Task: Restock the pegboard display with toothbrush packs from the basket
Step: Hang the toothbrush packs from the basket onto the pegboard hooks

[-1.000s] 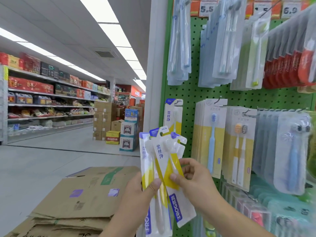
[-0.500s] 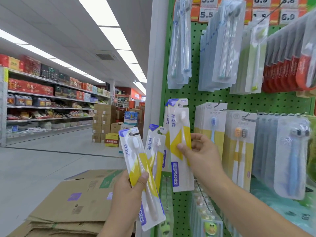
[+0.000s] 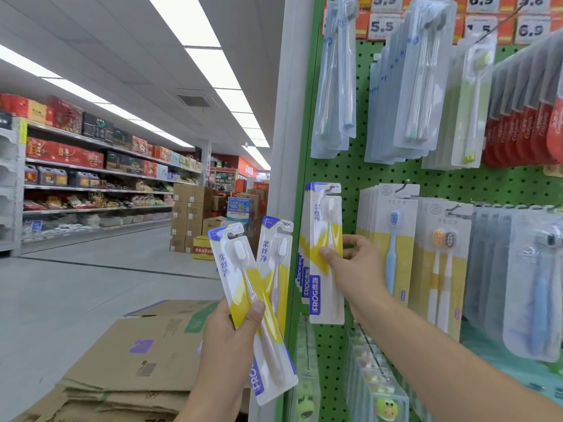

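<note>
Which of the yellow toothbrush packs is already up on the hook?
The one the right hand pinches: the yellow pack at the green pegboard's left edge, under the hook. The other two packs are in the left hand.

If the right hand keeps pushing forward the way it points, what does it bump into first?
Probably the yellow-and-white toothbrush pack the right hand already pinches at the hook; behind it hang matching packs, then the green pegboard. Depth is hard to judge here.
</note>
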